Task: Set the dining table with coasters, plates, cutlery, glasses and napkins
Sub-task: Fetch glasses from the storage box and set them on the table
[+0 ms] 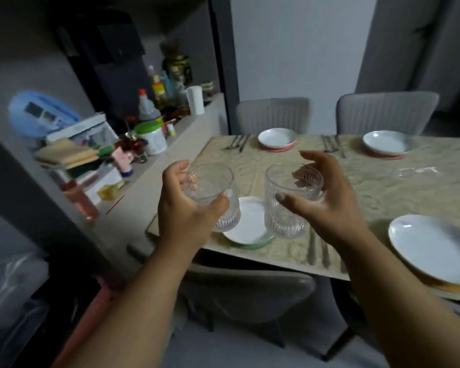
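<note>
Head cam: both hands are holding upright glasses, left hand (189, 208) w/ left glass (210, 193), right hand (327, 197) w/ right glass (290, 203), hovering mid-frame over near plate (247, 221) at surface (383, 187) edge.

No legible text anywhere

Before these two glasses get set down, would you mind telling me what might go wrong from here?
1. The right hand holds its glass with fingers spread rather loosely; it might slip.
2. The left glass, gripped by the left hand, hangs over the near plate on the green coaster; lowering it could knock the plate.
3. The two glasses are close together and may clink.
</note>
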A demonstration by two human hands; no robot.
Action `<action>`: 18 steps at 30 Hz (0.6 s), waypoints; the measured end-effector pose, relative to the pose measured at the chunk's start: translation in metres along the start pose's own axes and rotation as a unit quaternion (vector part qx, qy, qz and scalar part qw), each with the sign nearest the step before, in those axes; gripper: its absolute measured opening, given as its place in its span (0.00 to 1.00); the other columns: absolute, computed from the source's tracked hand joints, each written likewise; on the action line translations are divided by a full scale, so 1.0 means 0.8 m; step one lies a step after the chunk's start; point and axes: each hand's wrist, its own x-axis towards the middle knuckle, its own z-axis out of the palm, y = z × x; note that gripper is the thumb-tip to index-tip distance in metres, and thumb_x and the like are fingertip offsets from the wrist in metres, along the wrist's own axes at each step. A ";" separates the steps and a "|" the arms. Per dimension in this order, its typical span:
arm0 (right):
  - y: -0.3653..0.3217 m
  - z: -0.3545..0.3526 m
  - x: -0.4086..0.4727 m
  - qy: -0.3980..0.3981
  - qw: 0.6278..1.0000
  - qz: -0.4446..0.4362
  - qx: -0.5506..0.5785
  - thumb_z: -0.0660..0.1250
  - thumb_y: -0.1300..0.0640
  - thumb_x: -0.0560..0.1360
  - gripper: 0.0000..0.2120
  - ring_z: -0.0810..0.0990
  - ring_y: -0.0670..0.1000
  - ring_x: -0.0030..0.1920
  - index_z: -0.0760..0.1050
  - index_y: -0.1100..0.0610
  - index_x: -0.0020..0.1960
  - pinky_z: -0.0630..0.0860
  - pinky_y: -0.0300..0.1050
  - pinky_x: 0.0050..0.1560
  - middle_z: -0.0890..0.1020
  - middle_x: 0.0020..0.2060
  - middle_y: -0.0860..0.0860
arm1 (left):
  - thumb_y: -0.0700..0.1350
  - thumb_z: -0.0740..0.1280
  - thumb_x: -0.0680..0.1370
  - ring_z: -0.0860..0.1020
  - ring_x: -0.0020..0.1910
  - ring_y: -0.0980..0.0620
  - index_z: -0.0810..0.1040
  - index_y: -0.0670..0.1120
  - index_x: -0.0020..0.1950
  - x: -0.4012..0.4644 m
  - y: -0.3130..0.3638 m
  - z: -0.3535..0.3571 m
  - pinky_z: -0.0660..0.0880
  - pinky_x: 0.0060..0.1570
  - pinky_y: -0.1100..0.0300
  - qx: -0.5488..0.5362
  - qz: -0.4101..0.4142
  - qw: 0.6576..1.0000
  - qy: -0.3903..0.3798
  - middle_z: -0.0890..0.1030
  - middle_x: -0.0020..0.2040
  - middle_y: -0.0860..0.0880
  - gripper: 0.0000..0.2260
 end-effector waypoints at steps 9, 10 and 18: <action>0.126 -0.117 0.107 0.025 0.997 0.035 -0.069 0.73 0.35 0.56 0.41 0.78 0.46 0.56 0.66 0.43 0.65 0.76 0.51 0.57 0.77 0.58 0.44 | 0.51 0.78 0.65 0.70 0.60 0.56 0.64 0.52 0.68 0.086 0.005 0.212 0.69 0.57 0.59 -0.012 -0.060 0.996 -0.067 0.69 0.61 0.55 0.36; 0.139 -0.124 0.115 0.025 0.996 0.041 -0.074 0.73 0.34 0.55 0.41 0.78 0.47 0.56 0.66 0.43 0.65 0.75 0.51 0.57 0.77 0.58 0.44 | 0.50 0.78 0.66 0.69 0.60 0.57 0.64 0.52 0.68 0.092 0.000 0.231 0.68 0.56 0.60 -0.006 -0.075 0.995 -0.072 0.69 0.60 0.56 0.35; 0.219 -0.152 0.135 0.035 0.988 0.106 -0.107 0.78 0.39 0.58 0.40 0.78 0.48 0.54 0.65 0.44 0.65 0.76 0.52 0.56 0.77 0.56 0.45 | 0.52 0.78 0.65 0.73 0.61 0.50 0.63 0.49 0.69 0.128 -0.053 0.341 0.72 0.58 0.57 0.043 -0.129 0.982 -0.128 0.72 0.64 0.49 0.37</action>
